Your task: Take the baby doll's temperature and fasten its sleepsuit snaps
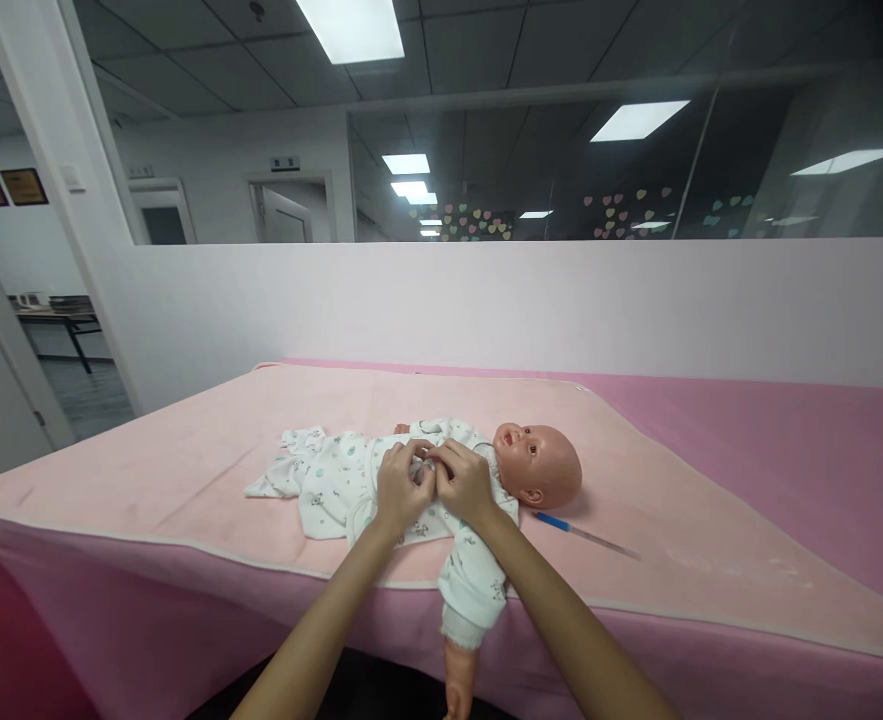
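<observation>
A baby doll [550,465] lies on its back on a pink sheet, its head to the right. It wears a white printed baby outfit [328,485]. Over the doll's chest, my left hand [405,482] and my right hand [462,480] meet, fingers bent and pinching the front of the outfit. The fingertips nearly touch, and the exact bit of cloth or fastening between them is too small to make out. One doll arm [460,670] hangs over the table's near edge, below my right wrist.
A thin stick with a blue end [553,521], perhaps a thermometer or pen, lies beside the doll's head. The light pink sheet [711,540] covers a darker pink cloth [823,450]. Behind stands a white half-wall [486,305] topped with glass.
</observation>
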The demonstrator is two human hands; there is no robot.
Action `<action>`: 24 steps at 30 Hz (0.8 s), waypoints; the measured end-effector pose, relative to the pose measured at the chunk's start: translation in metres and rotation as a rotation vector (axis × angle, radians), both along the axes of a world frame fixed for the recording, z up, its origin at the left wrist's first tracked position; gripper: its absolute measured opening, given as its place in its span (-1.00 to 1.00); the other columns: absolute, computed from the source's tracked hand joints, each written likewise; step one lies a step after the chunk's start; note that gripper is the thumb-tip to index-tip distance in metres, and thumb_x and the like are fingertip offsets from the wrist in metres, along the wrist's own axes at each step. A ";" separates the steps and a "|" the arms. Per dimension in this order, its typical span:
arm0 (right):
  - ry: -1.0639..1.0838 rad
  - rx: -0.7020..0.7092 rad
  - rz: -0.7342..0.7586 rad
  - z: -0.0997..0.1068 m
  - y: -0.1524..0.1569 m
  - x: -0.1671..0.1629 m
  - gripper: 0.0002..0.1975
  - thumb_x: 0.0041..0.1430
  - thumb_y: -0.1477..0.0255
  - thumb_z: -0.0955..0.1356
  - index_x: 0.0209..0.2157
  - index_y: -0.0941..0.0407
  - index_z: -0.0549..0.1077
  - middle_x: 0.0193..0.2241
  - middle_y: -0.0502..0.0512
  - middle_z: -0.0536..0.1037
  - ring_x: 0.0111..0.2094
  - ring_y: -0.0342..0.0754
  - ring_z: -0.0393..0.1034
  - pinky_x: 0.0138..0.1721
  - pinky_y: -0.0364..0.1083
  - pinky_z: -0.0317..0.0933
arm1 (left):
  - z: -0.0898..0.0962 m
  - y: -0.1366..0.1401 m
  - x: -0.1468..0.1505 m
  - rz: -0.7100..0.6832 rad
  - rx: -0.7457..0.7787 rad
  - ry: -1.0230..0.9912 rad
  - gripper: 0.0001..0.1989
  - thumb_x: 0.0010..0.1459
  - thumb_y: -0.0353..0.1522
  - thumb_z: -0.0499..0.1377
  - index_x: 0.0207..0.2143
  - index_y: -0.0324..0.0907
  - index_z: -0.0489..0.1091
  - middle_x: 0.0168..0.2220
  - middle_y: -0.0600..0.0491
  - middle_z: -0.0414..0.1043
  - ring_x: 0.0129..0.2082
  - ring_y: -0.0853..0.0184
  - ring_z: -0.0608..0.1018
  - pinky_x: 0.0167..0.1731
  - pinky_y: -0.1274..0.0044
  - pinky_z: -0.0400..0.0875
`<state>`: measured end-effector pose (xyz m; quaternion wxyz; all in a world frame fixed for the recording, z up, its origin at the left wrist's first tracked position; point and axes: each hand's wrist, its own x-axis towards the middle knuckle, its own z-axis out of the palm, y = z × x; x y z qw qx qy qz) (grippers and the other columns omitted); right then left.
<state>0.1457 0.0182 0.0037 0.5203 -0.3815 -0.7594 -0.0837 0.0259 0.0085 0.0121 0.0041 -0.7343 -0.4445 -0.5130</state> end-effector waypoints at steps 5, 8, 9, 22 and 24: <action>0.004 -0.024 -0.013 0.000 0.000 0.000 -0.77 0.01 0.62 0.20 -0.40 0.10 0.43 -0.48 -0.01 0.42 -0.44 -0.17 0.29 -0.41 -0.20 0.09 | -0.001 0.001 0.000 -0.009 -0.004 0.008 -0.77 -0.06 -0.49 0.01 -0.30 -0.12 0.29 -0.38 0.10 0.36 -0.34 0.32 0.38 -0.28 0.47 0.25; -0.001 -0.021 -0.009 0.001 -0.001 0.000 -0.78 0.00 0.62 0.20 -0.41 0.11 0.42 -0.49 -0.01 0.42 -0.44 -0.16 0.29 -0.41 -0.19 0.09 | -0.002 0.002 0.000 -0.004 -0.002 0.011 -0.76 -0.06 -0.50 0.00 -0.30 -0.12 0.28 -0.38 0.10 0.36 -0.33 0.32 0.38 -0.27 0.47 0.24; -0.003 -0.016 -0.010 0.001 -0.001 0.000 -0.78 0.00 0.62 0.20 -0.41 0.11 0.42 -0.49 0.00 0.42 -0.44 -0.16 0.29 -0.41 -0.19 0.09 | -0.002 0.002 0.000 -0.003 -0.002 0.014 -0.76 -0.07 -0.50 0.00 -0.29 -0.12 0.28 -0.38 0.10 0.36 -0.33 0.32 0.37 -0.28 0.47 0.24; -0.029 0.005 -0.027 0.002 -0.002 0.000 -0.76 -0.01 0.62 0.19 -0.41 0.10 0.43 -0.52 0.00 0.40 -0.46 -0.17 0.27 -0.44 -0.20 0.07 | -0.003 0.003 0.000 -0.014 -0.026 0.026 -0.74 -0.09 -0.51 -0.03 -0.30 -0.13 0.26 -0.41 0.09 0.33 -0.36 0.32 0.37 -0.30 0.48 0.24; -0.023 0.000 -0.021 0.002 -0.002 0.000 -0.76 -0.01 0.62 0.19 -0.40 0.10 0.43 -0.51 0.00 0.41 -0.46 -0.16 0.28 -0.43 -0.20 0.07 | -0.003 0.003 0.000 -0.015 -0.022 0.018 -0.73 -0.10 -0.51 -0.03 -0.30 -0.13 0.26 -0.41 0.09 0.33 -0.36 0.33 0.37 -0.30 0.48 0.24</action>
